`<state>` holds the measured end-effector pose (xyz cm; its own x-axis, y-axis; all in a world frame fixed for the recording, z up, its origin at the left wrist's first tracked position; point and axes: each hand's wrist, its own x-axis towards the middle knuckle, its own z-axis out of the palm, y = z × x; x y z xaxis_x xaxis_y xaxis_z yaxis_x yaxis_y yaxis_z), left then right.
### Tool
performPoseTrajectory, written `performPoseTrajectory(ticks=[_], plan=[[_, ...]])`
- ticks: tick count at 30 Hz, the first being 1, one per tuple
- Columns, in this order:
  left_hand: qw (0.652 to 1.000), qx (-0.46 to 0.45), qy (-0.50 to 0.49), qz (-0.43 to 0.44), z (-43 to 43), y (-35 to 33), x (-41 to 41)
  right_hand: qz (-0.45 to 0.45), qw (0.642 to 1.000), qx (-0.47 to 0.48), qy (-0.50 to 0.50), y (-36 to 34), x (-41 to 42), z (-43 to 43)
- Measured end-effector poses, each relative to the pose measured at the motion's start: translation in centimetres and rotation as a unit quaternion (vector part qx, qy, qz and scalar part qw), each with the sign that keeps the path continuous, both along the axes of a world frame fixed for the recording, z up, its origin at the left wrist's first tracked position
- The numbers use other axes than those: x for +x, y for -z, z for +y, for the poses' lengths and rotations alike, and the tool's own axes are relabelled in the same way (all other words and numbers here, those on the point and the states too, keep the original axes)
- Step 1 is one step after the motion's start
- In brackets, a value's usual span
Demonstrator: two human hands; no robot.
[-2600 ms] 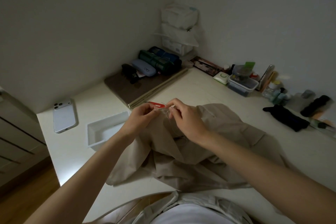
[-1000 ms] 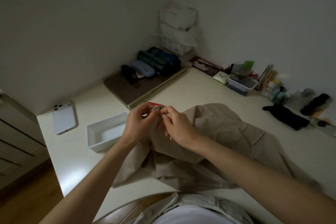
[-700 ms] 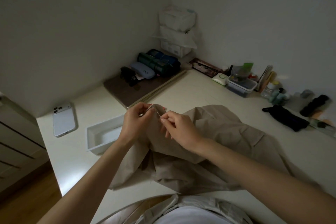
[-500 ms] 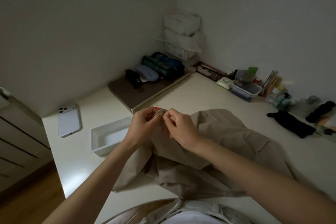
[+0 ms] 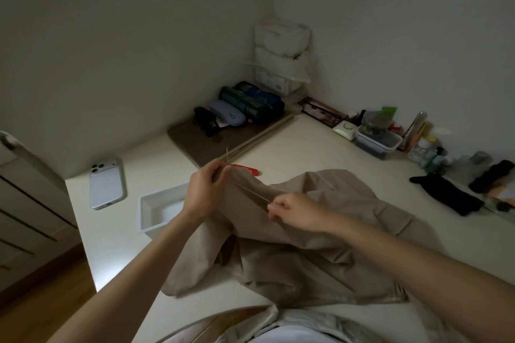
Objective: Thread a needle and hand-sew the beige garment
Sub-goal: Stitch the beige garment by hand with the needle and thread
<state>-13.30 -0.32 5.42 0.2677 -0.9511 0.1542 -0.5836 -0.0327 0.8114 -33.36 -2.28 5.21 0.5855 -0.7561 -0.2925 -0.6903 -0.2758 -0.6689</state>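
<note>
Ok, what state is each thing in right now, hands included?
beige garment, crumpled on the table, one edge lifted
left hand, pinching that lifted edge
right hand, pinching the thread
thread, looks taut between the hands
red tool, lying on the table, untouched
phone, face down
glasses case, closed

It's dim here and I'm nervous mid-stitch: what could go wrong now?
The thread is taut between the left hand and right hand; a harder pull may snap it or pucker the garment. A thin needle-like tip sticks up above the left fingers and could prick.
</note>
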Motion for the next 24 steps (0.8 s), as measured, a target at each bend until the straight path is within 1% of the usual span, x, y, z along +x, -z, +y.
performPoseTrajectory(ticks=[2,4,8,11,15,16,18,19,21,24], plan=[[1.000,0.006,-0.006,0.008,-0.3,0.0,0.3,0.046,0.997,0.058,0.001,0.5,-1.6,-0.4],[1.000,0.008,-0.006,0.023,-0.6,0.2,0.4,0.061,0.994,0.084,0.027,1.4,-3.0,-0.6],[0.999,0.008,-0.002,0.050,-1.0,0.2,0.2,0.037,0.989,0.102,0.103,4.3,-4.9,-0.3],[1.000,0.004,0.012,0.026,-1.4,-0.1,0.1,0.073,0.989,0.090,0.091,6.4,-5.7,0.3],[0.999,-0.004,0.028,0.024,-1.6,-0.2,-0.3,0.076,0.992,0.040,0.090,7.2,-5.9,0.8],[0.999,-0.004,0.033,0.024,-1.7,-0.3,-0.3,0.068,0.993,0.017,0.098,7.0,-5.7,0.8],[0.999,-0.001,0.049,0.019,-1.6,-0.4,-0.4,0.055,0.990,-0.065,0.110,6.1,-5.3,0.7],[0.998,-0.002,0.058,0.015,-1.5,-0.4,-0.5,0.036,0.986,-0.112,0.115,5.5,-4.9,0.6],[0.997,-0.009,0.078,0.011,-1.2,-0.3,-0.6,-0.041,0.976,-0.175,0.122,3.8,-3.6,0.4],[0.995,-0.017,0.098,0.003,-1.0,0.1,-0.7,-0.158,0.957,-0.214,0.117,0.7,-1.0,0.3]])
